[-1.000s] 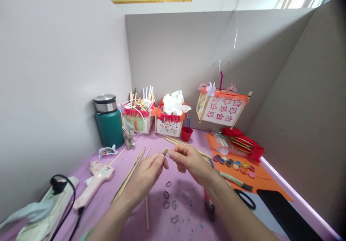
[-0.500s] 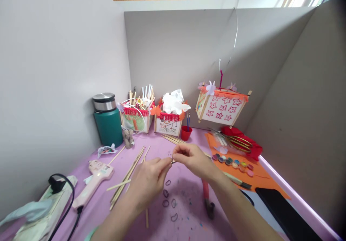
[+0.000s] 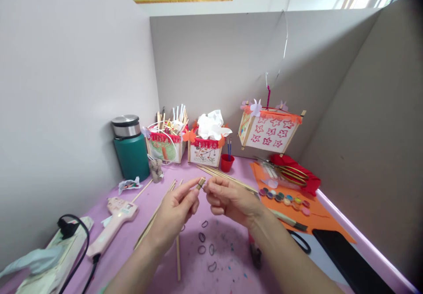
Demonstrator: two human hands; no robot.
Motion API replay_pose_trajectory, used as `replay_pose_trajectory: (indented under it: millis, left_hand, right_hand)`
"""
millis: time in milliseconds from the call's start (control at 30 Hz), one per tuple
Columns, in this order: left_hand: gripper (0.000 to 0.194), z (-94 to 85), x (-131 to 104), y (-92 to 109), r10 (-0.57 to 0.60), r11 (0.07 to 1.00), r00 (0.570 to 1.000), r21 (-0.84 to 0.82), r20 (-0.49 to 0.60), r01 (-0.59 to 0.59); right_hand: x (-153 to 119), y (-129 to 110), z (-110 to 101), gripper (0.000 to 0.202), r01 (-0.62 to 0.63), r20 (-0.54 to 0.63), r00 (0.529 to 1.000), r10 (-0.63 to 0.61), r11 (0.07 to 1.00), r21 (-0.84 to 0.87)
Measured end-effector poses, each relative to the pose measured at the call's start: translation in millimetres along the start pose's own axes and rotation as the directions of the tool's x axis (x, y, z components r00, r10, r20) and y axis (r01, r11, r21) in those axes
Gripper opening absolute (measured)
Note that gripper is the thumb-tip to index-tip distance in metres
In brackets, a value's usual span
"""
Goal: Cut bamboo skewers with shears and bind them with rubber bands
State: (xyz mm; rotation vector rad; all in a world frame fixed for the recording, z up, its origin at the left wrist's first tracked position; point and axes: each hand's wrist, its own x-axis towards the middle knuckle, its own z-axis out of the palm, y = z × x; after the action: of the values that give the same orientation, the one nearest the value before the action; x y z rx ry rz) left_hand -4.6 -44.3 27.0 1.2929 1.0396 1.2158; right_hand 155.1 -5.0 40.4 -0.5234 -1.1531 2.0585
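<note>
My left hand [image 3: 180, 203] pinches wooden sticks [image 3: 201, 183], whose ends show above the fingertips with a dark rubber band round them. Close beside it, my right hand [image 3: 229, 197] has its fingertips closed on the dark band at the sticks' right side. Several dark rubber bands [image 3: 202, 237] lie on the purple table below the hands. More wooden sticks [image 3: 150, 226] lie on the table to the left, partly behind my left hand, and a single stick [image 3: 179, 259] lies below it.
At left are a pink glue gun [image 3: 114, 226], a power strip [image 3: 49, 256] and a green flask [image 3: 132, 153]. Behind stand decorated boxes [image 3: 205, 153] and a red cup [image 3: 227, 163]. At right are a hanging lantern [image 3: 271, 131], paints [image 3: 287, 199], scissors [image 3: 292, 175] and a black phone [image 3: 350, 259].
Both hands have turned and risen slightly, so the banded stick ends now show above my left fingertips. My right hand's fingers have curled beside them.
</note>
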Motion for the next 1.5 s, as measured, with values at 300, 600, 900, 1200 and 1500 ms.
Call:
replay_pose_trajectory:
  millis: [300, 600, 900, 1200, 1500]
  left_hand:
    - [0.052, -1.7, 2, 3, -0.144, 0.951, 0.989, -0.279, -0.021, 0.133]
    - [0.054, -6.0, 7, -7, -0.099, 0.989, 0.995, 0.106, -0.023, 0.101]
    - [0.029, 2.9, -4, 2, 0.109, 0.848, 0.982, 0.501, 0.154, -0.172]
    - [0.050, 0.0, -3, -1, 0.042, 0.996, 0.996, 0.074, 0.076, -0.047]
    - [0.051, -2.2, 2, -2, -0.033, 0.992, 0.999, -0.126, -0.023, 0.029]
  right_hand:
    - [13, 23, 9, 0.014, 0.195, -0.104, 0.979, -0.174, 0.947, 0.254]
    - [-6, 8, 17, 0.012, 0.281, 0.227, 0.832, -0.506, 0.033, -0.959]
    - [-1, -8, -11, 0.011, 0.008, -0.154, 0.982, -0.113, 0.830, -0.558]
    - [3, 9, -10, 0.021, -0.148, 0.085, 0.986, 0.141, 0.986, 0.077]
    - [10, 17, 9, 0.018, 0.050, -0.082, 0.996, -0.026, 0.950, 0.308]
